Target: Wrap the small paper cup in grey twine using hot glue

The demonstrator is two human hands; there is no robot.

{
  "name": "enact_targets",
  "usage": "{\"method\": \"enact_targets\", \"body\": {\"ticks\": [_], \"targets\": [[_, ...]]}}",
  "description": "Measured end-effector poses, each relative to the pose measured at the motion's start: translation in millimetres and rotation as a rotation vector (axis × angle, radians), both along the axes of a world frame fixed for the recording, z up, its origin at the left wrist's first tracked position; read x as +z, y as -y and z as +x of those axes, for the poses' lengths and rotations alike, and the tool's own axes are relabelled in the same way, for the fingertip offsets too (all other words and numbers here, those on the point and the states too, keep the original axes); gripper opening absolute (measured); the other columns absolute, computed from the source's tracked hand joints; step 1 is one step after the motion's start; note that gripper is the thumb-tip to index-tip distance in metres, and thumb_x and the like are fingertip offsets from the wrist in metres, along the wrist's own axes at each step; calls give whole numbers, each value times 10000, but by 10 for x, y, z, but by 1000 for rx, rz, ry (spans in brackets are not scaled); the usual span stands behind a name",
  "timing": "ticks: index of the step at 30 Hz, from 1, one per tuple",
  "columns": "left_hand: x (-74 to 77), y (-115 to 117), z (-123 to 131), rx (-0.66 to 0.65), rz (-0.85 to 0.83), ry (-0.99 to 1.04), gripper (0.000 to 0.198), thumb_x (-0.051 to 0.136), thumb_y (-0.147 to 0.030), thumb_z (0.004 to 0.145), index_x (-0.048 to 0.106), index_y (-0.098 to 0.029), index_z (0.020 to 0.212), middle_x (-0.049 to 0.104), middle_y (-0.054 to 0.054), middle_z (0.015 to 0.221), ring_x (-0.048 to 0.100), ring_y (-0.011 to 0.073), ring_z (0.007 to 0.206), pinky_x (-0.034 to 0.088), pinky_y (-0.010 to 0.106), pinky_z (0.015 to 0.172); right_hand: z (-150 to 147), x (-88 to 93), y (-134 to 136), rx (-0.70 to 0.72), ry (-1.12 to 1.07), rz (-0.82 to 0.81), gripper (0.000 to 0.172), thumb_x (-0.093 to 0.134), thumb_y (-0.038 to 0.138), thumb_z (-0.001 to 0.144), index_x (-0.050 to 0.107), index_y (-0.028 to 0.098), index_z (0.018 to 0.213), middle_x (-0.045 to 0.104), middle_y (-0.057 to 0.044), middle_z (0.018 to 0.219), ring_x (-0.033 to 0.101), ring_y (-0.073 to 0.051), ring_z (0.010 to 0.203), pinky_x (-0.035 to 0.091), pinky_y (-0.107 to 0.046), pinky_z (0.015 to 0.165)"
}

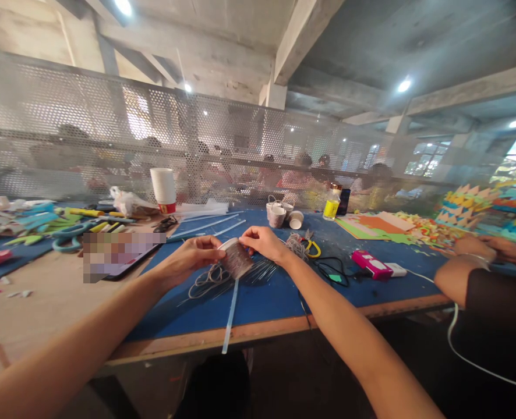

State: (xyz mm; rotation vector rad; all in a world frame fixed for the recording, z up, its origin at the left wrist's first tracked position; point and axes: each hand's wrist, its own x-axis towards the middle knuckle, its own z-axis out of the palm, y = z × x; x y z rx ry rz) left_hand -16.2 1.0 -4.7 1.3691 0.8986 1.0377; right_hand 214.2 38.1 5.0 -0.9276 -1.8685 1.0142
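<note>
A small paper cup (237,262), its side covered in brownish wrapping, is held tilted above the blue mat (175,317). My left hand (197,254) pinches its rim from the left. On the far right of the rim, the fingers of my right hand (264,243) are closed on the same cup. Below it a translucent glue stick (230,320) juts past the table edge. Loops of grey cord (208,282) lie under my left hand, and thin dark strands (262,271) spread under the right.
Several small cups (276,215) stand at the back near yellow-handled scissors (314,249). A white cup stack (163,189), a tablet (131,259) and blue scissors (66,237) are left. Rightward are a pink box (371,265), a yellow bottle (331,205) and another person's arm (459,279).
</note>
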Motion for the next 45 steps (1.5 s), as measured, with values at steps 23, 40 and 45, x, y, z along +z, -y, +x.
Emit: {"method": "enact_targets", "body": {"ticks": [23, 40, 45], "targets": [[12, -11, -8, 16, -61, 90, 216, 931, -244, 610, 775, -179, 744, 700, 35, 787, 633, 140, 716, 550, 260, 720, 11, -16, -29, 3, -84, -99, 74, 683, 219, 873, 681, 148, 851, 661, 13, 782, 541, -70, 566, 487, -207, 600], [18, 4, -1, 57, -41, 14, 232, 920, -319, 626, 758, -180, 718, 704, 31, 772, 630, 141, 705, 530, 266, 700, 0, -34, -35, 20, -31, -49, 108, 692, 265, 866, 671, 161, 849, 660, 17, 768, 561, -82, 579, 491, -212, 608], [36, 29, 9, 48, -34, 23, 232, 927, -298, 614, 752, -169, 697, 690, 26, 748, 619, 131, 692, 524, 258, 695, 10, -63, -72, 24, -20, -43, 111, 689, 264, 863, 669, 155, 856, 660, 16, 776, 567, -82, 578, 495, -214, 606]]}}
